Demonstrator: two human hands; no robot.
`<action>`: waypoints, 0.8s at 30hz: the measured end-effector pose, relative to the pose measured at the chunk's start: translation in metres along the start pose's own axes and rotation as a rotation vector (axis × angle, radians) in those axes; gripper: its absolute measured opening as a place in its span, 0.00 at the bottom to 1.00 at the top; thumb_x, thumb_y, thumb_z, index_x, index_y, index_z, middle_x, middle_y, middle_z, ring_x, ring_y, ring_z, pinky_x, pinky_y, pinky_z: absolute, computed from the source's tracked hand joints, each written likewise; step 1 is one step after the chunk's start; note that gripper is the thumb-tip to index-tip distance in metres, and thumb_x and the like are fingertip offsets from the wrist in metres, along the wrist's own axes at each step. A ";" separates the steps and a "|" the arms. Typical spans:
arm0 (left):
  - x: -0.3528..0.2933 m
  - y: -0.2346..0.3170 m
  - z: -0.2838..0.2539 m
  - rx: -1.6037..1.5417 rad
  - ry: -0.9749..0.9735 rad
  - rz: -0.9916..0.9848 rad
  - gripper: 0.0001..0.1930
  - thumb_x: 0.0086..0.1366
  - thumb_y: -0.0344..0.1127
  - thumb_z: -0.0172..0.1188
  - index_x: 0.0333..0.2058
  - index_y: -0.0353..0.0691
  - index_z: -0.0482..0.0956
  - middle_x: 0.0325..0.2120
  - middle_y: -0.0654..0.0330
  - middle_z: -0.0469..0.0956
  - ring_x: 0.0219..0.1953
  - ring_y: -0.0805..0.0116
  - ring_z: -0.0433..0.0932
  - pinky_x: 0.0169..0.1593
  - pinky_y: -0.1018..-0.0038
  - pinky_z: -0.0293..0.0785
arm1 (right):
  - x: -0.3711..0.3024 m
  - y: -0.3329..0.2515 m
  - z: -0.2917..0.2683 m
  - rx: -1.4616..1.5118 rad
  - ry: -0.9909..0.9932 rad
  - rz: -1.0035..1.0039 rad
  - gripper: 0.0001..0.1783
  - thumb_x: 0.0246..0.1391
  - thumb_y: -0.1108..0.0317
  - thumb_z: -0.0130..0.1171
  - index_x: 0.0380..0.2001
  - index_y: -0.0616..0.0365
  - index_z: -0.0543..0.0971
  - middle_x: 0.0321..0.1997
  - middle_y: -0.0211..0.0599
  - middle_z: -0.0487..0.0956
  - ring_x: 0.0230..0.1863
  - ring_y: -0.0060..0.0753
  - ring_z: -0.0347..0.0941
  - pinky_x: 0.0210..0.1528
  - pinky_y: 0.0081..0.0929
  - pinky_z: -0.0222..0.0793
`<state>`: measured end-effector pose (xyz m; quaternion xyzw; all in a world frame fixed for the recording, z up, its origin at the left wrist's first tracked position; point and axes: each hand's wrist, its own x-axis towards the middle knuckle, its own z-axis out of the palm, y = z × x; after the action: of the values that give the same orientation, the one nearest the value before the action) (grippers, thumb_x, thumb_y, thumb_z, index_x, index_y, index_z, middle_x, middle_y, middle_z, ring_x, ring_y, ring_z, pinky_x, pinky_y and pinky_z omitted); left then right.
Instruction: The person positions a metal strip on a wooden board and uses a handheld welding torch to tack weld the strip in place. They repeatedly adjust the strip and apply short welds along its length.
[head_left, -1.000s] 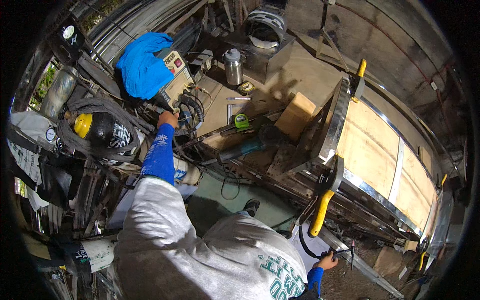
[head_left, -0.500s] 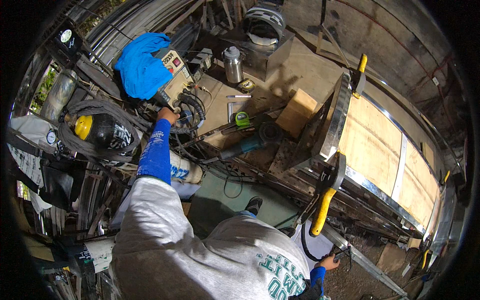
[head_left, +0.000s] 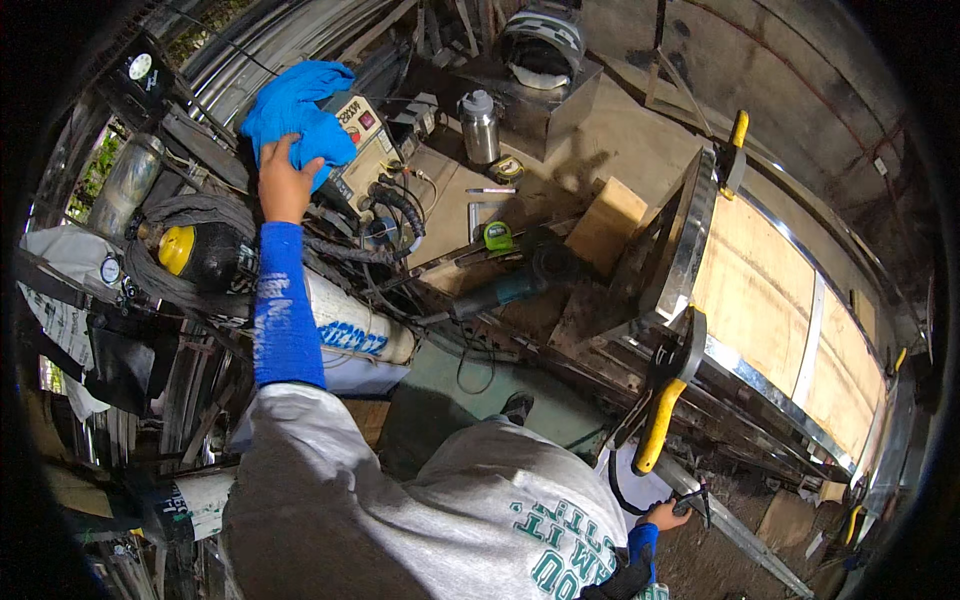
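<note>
My left hand [head_left: 285, 183] reaches to a bright blue cloth [head_left: 293, 108] draped over a welding machine [head_left: 362, 140]. Its fingers lie against the cloth's near side, thumb apart. Thick black cables [head_left: 398, 205] plug into the machine's front below the cloth. Low on the right, my right hand [head_left: 664, 515] is closed around a slim black welding torch [head_left: 690, 503] with a black cable running from it. The torch is beside a long metal bar [head_left: 745, 540].
Wooden panels [head_left: 755, 280] in a shiny metal frame are held by yellow-handled clamps [head_left: 655, 425]. An angle grinder [head_left: 505, 290], green tape measure [head_left: 497, 236] and steel flask [head_left: 480, 130] rest on the bench. Gas cylinders [head_left: 205, 252] stand left; a welding helmet [head_left: 543, 48] sits behind.
My left hand has moved from the cable connections on the welding machine's front up to the blue cloth. My right hand still holds the torch low on the right.
</note>
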<state>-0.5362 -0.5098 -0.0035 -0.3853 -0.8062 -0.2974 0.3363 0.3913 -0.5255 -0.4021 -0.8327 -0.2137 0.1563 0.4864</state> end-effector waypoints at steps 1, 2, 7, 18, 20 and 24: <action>0.007 -0.028 0.003 -0.114 -0.133 -0.019 0.22 0.48 0.32 0.82 0.43 0.36 0.85 0.39 0.51 0.82 0.35 0.49 0.83 0.43 0.58 0.80 | 0.008 0.008 0.006 -0.043 0.000 -0.030 0.36 0.62 0.79 0.62 0.72 0.50 0.64 0.59 0.47 0.75 0.37 0.36 0.75 0.32 0.34 0.75; 0.021 -0.043 -0.003 -0.187 -0.231 -0.104 0.19 0.51 0.29 0.80 0.42 0.37 0.86 0.36 0.53 0.82 0.33 0.57 0.81 0.40 0.64 0.79 | -0.004 0.000 0.018 0.013 -0.017 0.020 0.36 0.63 0.79 0.62 0.72 0.50 0.64 0.60 0.48 0.75 0.37 0.36 0.75 0.33 0.34 0.75; 0.084 -0.080 -0.018 -0.029 -0.158 -0.112 0.12 0.56 0.22 0.70 0.40 0.39 0.87 0.35 0.51 0.85 0.37 0.56 0.85 0.44 0.64 0.80 | -0.023 -0.031 0.019 0.120 -0.044 0.111 0.36 0.63 0.78 0.62 0.72 0.49 0.65 0.59 0.49 0.76 0.35 0.36 0.75 0.34 0.35 0.75; 0.038 -0.078 -0.045 -0.043 -0.423 -0.161 0.15 0.61 0.27 0.68 0.48 0.35 0.87 0.44 0.46 0.87 0.45 0.54 0.87 0.50 0.63 0.82 | 0.055 0.006 -0.009 -0.153 0.470 -0.320 0.35 0.60 0.76 0.64 0.69 0.56 0.67 0.49 0.54 0.80 0.31 0.45 0.80 0.31 0.39 0.80; 0.043 -0.043 -0.070 -0.048 -0.296 -0.174 0.16 0.64 0.29 0.68 0.50 0.35 0.85 0.45 0.46 0.86 0.46 0.53 0.87 0.50 0.63 0.81 | 0.051 -0.013 -0.016 0.063 0.497 -0.141 0.36 0.59 0.76 0.64 0.69 0.56 0.64 0.44 0.53 0.80 0.26 0.45 0.79 0.24 0.39 0.79; 0.052 0.022 -0.070 -0.164 -0.369 -0.047 0.17 0.68 0.34 0.67 0.53 0.35 0.83 0.49 0.47 0.84 0.45 0.58 0.85 0.50 0.65 0.80 | 0.072 -0.026 -0.079 0.459 0.519 -0.031 0.36 0.57 0.75 0.68 0.67 0.57 0.64 0.41 0.52 0.81 0.24 0.48 0.79 0.22 0.41 0.84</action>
<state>-0.5208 -0.5279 0.0836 -0.4405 -0.8360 -0.2943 0.1431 0.4845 -0.5360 -0.3451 -0.7102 -0.0546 -0.0243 0.7014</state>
